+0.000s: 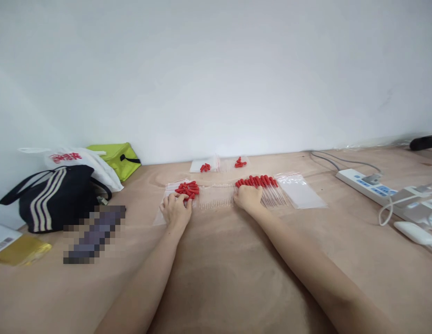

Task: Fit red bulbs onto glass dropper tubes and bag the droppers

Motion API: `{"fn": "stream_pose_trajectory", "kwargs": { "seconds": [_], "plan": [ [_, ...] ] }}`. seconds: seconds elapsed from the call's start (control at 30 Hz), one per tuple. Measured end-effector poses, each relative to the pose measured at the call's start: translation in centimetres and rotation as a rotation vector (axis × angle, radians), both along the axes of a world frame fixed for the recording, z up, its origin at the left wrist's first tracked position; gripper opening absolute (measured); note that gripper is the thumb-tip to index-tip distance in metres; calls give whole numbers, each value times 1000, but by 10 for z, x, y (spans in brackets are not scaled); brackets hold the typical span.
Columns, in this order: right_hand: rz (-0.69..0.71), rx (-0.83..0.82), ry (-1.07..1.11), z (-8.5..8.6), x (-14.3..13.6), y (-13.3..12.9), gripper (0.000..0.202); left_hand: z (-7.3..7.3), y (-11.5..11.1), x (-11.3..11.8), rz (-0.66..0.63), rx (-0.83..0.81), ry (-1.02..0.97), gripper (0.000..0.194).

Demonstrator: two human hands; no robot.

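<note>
Two bare arms (149, 280) are stretched over the bench (216, 269). The left hand's (175, 211) fingers are bent and a bit spread, and are held at the near side of a pile of red caps (188, 188); whether one is pinched cannot be told. The right hand's (248, 197) fingers are curled between bare clear tubes (216, 197) and red-topped tubes (262, 181); what is gripped there is hidden. Caps seem to be put on tubes, so a small, careful pinch is likely called for next. Farther back, two little red heaps (205, 167) (240, 162) are seen.
</note>
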State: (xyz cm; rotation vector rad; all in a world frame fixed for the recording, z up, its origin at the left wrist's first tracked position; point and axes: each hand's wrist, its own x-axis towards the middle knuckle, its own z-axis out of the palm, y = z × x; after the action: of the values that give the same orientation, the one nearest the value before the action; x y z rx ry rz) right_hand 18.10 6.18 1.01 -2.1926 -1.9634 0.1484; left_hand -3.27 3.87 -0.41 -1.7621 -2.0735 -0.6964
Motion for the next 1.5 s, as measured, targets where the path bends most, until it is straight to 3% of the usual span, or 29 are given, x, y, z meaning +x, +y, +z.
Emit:
{"fn": "stream_pose_trajectory", "kwargs": {
  "seconds": [0.1,0.23,0.33,0.47,0.6,0.73,1.0,1.5],
  "plan": [
    [15,-5,-7,0,-4,0,26,0,-3,0,-49,64,-5,12],
    [34,8,-13,1,-3,-5,27,-1,-15,12,-391,146,-86,8],
    [69,73,14,-3,8,-14,27,-2,-29,28,-682,54,-174,6],
    [295,249,244,-19,38,-35,20,-3,-41,44,-849,-149,-211,8],
    [502,383,439,-35,64,-61,22,-4,-41,48,-884,-213,-264,18],
    [591,394,470,-35,64,-75,23,-8,-37,51,-863,-233,-290,17],
    [656,349,517,-28,47,-80,14,-3,-46,60,-880,-200,-417,14],
    [740,279,474,-26,51,-78,20,1,-49,61,-934,-180,-349,12]
  ]
}}
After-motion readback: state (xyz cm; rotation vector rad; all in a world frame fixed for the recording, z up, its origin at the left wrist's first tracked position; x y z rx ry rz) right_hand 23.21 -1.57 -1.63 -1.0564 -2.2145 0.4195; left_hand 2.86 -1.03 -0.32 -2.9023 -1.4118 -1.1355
